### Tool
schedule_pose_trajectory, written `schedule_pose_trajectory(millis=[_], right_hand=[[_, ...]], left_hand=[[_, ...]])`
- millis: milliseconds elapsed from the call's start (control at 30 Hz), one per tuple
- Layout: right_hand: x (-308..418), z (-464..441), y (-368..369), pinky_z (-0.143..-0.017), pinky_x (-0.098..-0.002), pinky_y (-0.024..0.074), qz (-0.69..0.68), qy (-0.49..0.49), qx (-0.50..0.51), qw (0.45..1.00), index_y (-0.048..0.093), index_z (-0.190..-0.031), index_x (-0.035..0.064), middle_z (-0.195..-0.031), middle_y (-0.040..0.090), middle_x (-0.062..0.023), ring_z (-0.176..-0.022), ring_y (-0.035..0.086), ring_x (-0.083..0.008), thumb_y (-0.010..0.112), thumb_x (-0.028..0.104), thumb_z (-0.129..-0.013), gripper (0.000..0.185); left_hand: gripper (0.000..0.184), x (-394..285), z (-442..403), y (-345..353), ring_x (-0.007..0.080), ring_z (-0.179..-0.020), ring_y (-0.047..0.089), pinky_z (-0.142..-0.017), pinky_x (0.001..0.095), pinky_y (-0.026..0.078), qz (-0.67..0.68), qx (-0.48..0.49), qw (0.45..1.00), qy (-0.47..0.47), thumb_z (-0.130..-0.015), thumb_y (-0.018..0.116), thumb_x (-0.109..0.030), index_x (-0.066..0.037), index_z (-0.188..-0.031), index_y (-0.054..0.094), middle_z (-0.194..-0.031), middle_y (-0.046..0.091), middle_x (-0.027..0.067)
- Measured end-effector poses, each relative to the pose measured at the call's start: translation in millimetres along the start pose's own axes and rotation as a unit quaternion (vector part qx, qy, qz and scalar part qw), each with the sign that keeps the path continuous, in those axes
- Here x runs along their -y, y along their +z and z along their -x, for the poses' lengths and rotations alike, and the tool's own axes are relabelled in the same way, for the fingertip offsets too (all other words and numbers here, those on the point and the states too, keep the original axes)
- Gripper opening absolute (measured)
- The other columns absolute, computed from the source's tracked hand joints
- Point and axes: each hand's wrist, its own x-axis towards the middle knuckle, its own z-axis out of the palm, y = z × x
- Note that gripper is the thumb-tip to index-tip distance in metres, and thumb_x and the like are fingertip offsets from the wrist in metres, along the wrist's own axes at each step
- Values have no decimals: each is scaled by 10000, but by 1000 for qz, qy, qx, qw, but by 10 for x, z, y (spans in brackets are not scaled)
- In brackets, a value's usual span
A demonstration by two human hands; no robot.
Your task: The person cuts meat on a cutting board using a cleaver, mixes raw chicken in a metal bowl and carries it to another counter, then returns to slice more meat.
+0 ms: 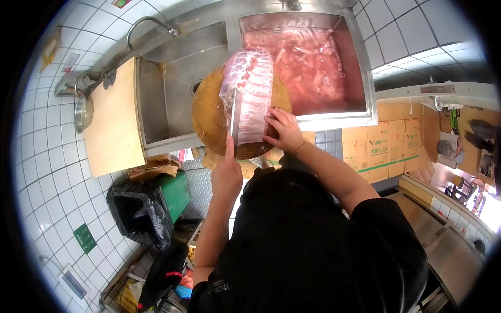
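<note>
A slab of pork ribs (255, 99) lies lengthwise on a round wooden chopping board (205, 109), its bones running crosswise. My left hand (227, 175) is closed round a knife (235, 117), with the index finger stretched along its back; the handle is hidden in the hand. The knife's long blade lies along the left part of the ribs, pointing away from me. How deep its edge sits in the meat I cannot tell. On the right edge of the slab rests my right hand (285, 130), its fingers spread and pressing on the meat.
Behind the board, a sink basin (360, 62) holds reddish water with cut meat in it. Left are another steel basin (177, 99), a faucet (151, 21) and a wooden panel (112, 120). A black-lined bin (138, 214) stands lower left; cardboard boxes (381, 146) are at right.
</note>
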Motion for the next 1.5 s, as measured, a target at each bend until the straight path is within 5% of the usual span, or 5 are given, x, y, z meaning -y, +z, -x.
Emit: schedule_pose_trajectory(millis=[900,1300,1500], right_hand=[[136,-140,-71,-1158,-549,327,-12,24,23,999,586,-1347,82,-1556,430,-201,-1444,386,-413,823,300,-772,659],[78,-161,-9,-1175,-581,297,7,21,60,998,605,-1316,80,-1555,422,-230,-1439,394,-418,790,348,-775,631],[24,-126,23,-1185,-569,290,7,21,60,998,643,-1277,86,-1572,413,-216,-1428,405,-406,769,363,-758,602]], left_hand=[[816,-156,228,-49,413,-703,646,-650,522,530,-107,96,985,-95,-904,571,-48,-230,-1639,267,-854,607,224],[801,-226,45,51,421,-727,638,-645,523,525,-104,71,989,-77,-897,570,-26,-219,-1627,301,-852,580,207],[781,-321,-423,150,461,-786,653,-675,546,528,-77,18,996,-33,-908,535,-6,-199,-1625,293,-970,621,274]])
